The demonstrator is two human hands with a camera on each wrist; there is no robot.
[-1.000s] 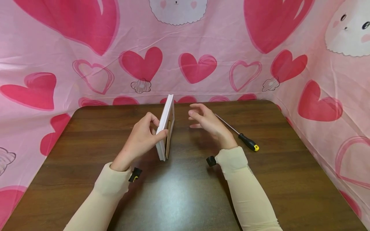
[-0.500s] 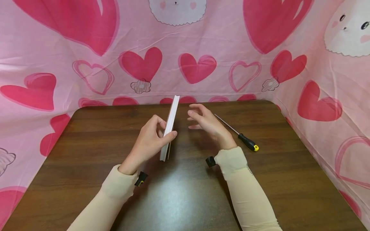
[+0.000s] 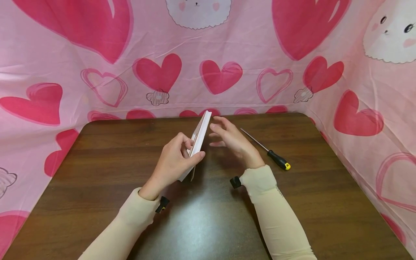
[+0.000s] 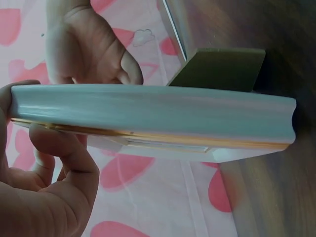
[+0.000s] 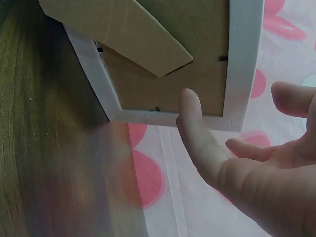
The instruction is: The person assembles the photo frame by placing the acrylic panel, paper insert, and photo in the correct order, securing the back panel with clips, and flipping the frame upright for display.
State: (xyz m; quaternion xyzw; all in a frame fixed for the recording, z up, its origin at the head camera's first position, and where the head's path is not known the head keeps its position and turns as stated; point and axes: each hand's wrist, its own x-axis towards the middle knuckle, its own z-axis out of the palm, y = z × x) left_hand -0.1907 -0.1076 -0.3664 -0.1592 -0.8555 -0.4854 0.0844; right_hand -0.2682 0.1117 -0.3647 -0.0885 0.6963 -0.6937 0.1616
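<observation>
A white picture frame point(image 3: 202, 133) stands on edge, tilted, in the middle of the head view. My left hand point(image 3: 173, 160) pinches its near side, thumb on one face and curled fingers on the other. In the right wrist view its brown backing board point(image 5: 148, 94) shows, held by small black tabs, with a cardboard easel leg point(image 5: 133, 39) swung out from it. That leg also sticks out in the left wrist view. Just right of the frame, my right hand point(image 3: 235, 141) hovers with loosely spread fingers, holding nothing. The front is mostly hidden, seen only at a steep angle.
A screwdriver point(image 3: 277, 160) with a black and yellow handle lies on the dark wooden table point(image 3: 325, 202), right of my right hand. Pink heart-patterned cloth point(image 3: 227, 39) hangs behind the table and along its sides.
My left hand has shifted right, turning and tilting the picture frame so its other face now shows slightly on the left. The right hand has barely moved; the screwdriver lies unchanged.
</observation>
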